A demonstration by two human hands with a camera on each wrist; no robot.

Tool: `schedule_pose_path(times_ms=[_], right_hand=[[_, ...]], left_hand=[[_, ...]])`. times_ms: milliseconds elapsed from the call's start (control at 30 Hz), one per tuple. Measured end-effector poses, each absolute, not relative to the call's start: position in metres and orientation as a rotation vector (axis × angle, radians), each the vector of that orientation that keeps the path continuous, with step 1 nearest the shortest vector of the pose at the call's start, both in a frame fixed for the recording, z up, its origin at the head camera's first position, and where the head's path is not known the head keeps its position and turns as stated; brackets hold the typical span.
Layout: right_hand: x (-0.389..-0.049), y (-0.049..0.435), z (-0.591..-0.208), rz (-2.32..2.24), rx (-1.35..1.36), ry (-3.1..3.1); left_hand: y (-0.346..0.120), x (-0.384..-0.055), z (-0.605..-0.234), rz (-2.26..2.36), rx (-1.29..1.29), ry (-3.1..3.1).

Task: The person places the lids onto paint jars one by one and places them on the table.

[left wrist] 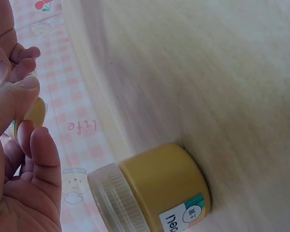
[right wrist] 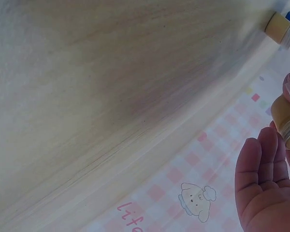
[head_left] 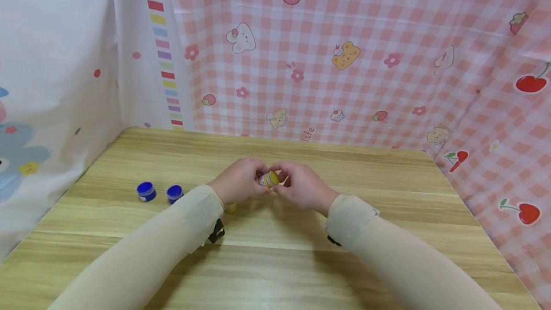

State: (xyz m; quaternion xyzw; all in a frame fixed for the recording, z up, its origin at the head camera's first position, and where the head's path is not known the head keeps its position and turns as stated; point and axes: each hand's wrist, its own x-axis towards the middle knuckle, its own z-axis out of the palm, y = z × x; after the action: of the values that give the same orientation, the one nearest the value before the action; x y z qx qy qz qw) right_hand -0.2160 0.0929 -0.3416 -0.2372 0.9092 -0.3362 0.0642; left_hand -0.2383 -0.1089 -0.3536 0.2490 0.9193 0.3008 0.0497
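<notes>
My left hand [head_left: 241, 180] grips a small yellow paint jar [head_left: 269, 179] between thumb and fingers, above the table. The jar is tilted, with one round end toward my right hand [head_left: 304, 186]. The right thumb and forefinger stand spread around that end; in the right wrist view its other fingers [right wrist: 270, 166] reach out loosely beside the jar [right wrist: 286, 116]. Whether those fingertips touch it is hard to tell. A second yellow paint jar [left wrist: 164, 181] with a clear lid stands on the table below my left wrist, mostly hidden by it in the head view.
Two blue paint jars [head_left: 146, 191] [head_left: 174, 193] stand upright on the wooden table [head_left: 275, 271], left of my left forearm. A pink checked cloth [head_left: 318, 85] hangs behind the table and along its right side; a white printed cloth [head_left: 56, 61] hangs on the left.
</notes>
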Motion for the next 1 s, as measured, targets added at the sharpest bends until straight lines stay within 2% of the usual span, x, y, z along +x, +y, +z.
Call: schedule_pose_path(times_ms=[1000], right_hand=[[-0.217,0.0937,-0.3421,-0.972,-0.677,2.788]], left_hand=[[-0.1103,-0.2397,-0.3552,0.915,0.766,2.794]])
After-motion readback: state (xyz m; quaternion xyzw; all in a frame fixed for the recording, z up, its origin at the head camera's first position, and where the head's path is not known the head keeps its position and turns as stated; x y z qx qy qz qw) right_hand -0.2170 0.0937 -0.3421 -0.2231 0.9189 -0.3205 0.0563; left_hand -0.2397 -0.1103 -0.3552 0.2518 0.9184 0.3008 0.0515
